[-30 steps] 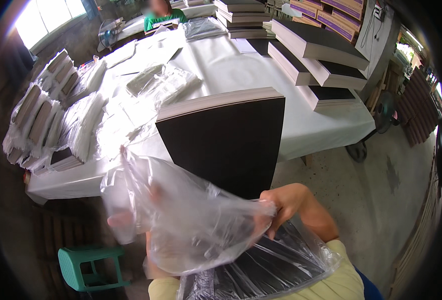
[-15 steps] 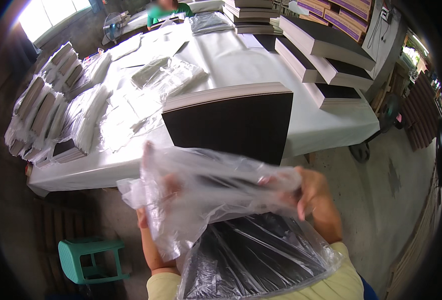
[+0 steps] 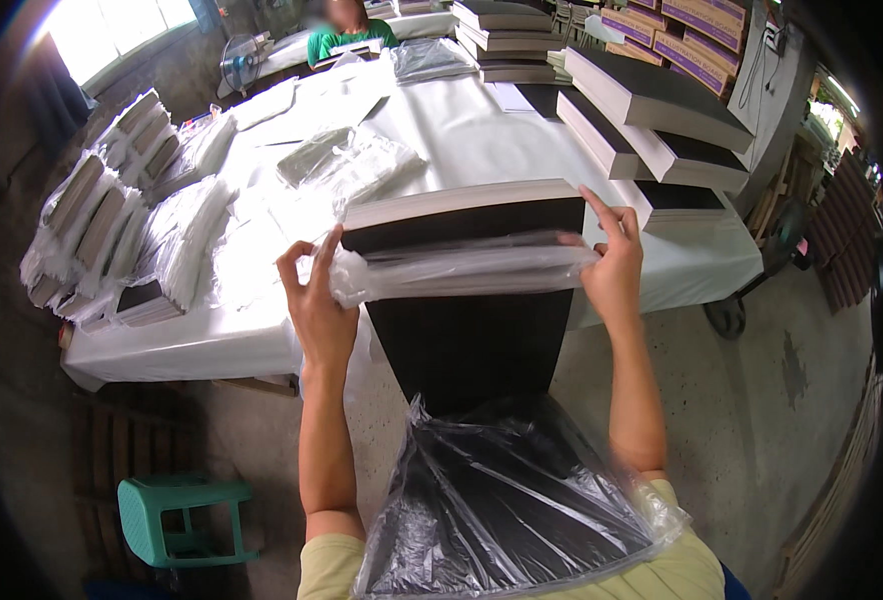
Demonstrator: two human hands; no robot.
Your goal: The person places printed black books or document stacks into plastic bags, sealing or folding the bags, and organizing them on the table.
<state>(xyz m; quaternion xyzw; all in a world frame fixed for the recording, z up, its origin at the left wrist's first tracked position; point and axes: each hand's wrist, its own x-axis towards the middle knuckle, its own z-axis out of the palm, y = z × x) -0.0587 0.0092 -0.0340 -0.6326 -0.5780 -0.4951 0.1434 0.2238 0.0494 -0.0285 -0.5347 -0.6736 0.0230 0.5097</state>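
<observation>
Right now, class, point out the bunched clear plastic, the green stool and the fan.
Bunched clear plastic [image 3: 482, 272], head view: middle of its band.
Green stool [image 3: 144, 522], head view: its seat.
Fan [image 3: 242, 67], head view: its round head.

Workshop: sheeted worktable [image 3: 462, 125], black-topped stacks [image 3: 662, 95], cartons [image 3: 699, 62], concrete floor [image 3: 707, 420] (co-worker [image 3: 354, 42] at far end).

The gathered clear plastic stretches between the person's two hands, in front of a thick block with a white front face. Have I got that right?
Not quite: the head view shows that the front face of the thick block is black. The gathered clear plastic does stretch between the left hand and the right hand, in front of it.
</observation>
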